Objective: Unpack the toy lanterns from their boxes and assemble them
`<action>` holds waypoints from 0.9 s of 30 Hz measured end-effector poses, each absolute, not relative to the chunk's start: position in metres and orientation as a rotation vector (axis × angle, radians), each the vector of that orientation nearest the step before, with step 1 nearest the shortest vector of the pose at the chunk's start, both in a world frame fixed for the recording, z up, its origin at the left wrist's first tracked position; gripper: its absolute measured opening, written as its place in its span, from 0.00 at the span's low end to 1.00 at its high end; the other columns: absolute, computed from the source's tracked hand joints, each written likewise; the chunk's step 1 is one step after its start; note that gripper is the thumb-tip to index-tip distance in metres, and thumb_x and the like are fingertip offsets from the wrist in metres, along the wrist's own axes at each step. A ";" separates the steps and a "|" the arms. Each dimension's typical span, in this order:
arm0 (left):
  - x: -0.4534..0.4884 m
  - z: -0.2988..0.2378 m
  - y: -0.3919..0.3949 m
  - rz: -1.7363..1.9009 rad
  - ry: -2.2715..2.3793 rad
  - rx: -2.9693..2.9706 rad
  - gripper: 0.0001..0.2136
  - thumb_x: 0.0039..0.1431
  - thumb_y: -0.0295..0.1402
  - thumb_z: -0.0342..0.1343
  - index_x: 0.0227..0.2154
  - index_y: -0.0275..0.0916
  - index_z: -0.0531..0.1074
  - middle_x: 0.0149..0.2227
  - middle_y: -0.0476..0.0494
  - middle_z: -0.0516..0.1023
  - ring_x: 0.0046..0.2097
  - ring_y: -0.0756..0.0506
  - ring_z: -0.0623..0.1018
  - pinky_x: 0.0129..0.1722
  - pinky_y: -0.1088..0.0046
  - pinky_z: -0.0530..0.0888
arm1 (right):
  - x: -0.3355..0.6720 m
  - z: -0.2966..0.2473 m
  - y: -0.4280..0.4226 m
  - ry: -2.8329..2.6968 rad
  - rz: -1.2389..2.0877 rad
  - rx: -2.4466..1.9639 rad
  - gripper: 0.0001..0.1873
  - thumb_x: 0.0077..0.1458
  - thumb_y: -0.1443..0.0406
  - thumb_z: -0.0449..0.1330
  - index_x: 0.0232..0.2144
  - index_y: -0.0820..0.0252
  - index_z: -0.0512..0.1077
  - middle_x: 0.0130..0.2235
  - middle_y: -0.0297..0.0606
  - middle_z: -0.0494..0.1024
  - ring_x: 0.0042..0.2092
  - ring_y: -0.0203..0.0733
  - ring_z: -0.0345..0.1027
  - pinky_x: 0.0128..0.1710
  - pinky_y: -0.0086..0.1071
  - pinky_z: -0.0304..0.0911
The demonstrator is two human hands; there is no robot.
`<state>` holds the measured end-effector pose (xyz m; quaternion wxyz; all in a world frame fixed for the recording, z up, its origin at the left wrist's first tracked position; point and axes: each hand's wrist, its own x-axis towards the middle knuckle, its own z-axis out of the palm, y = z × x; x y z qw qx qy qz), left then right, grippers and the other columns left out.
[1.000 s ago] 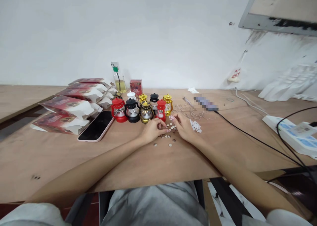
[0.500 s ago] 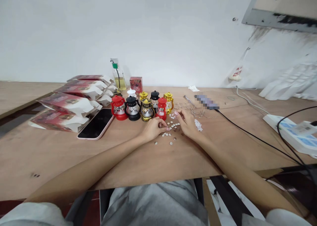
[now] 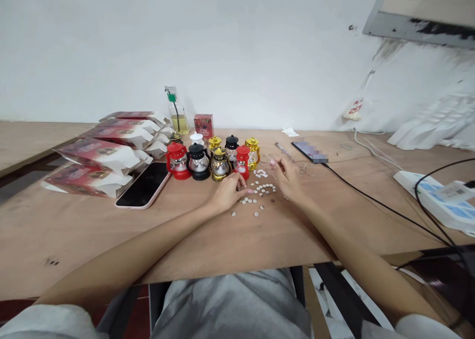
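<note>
My left hand point(image 3: 227, 192) rests low over the wooden table, its fingers drawn together in a pinch at the left of a scatter of button cells point(image 3: 249, 201). Whatever is in that pinch is too small to make out. To the right of the cells, my right hand point(image 3: 290, 181) is raised a little with curled fingers, thumb and forefinger close together; their contents cannot be made out. Small white pieces point(image 3: 261, 173) lie between the hands. Behind my left hand stand several miniature lanterns, among them a red lantern point(image 3: 242, 162) and a gold-black lantern point(image 3: 220, 166).
Flattened red-and-white boxes point(image 3: 100, 156) are stacked at left beside a pink-edged phone point(image 3: 144, 186). A pump bottle point(image 3: 179, 119) and small red box point(image 3: 204, 126) stand behind the lanterns. Thin wires point(image 3: 306, 170), a cabled phone point(image 3: 310, 152) and a power strip point(image 3: 438, 200) lie at right.
My right hand has shifted right and slightly away from me, uncovering more button cells and white pieces. White pieces right of it are now hidden. My left hand has barely moved.
</note>
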<state>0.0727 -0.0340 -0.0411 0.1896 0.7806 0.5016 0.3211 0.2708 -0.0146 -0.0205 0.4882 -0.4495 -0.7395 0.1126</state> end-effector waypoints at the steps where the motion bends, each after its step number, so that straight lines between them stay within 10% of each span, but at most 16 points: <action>1: 0.073 -0.041 -0.034 0.899 1.421 2.198 0.13 0.52 0.43 0.59 0.28 0.37 0.67 0.29 0.49 0.69 0.30 0.49 0.69 0.30 0.73 0.64 | 0.272 -0.020 -0.014 -1.792 0.281 -1.090 0.19 0.61 0.53 0.46 0.30 0.59 0.67 0.29 0.37 0.72 0.30 0.39 0.62 0.31 0.32 0.55; 27: 0.073 -0.036 -0.038 0.619 1.566 2.475 0.16 0.59 0.45 0.50 0.31 0.35 0.68 0.36 0.41 0.70 0.38 0.44 0.72 0.37 0.67 0.68 | 0.290 -0.023 0.000 -2.181 0.092 -1.266 0.18 0.62 0.58 0.45 0.24 0.58 0.65 0.27 0.38 0.73 0.31 0.43 0.65 0.31 0.32 0.53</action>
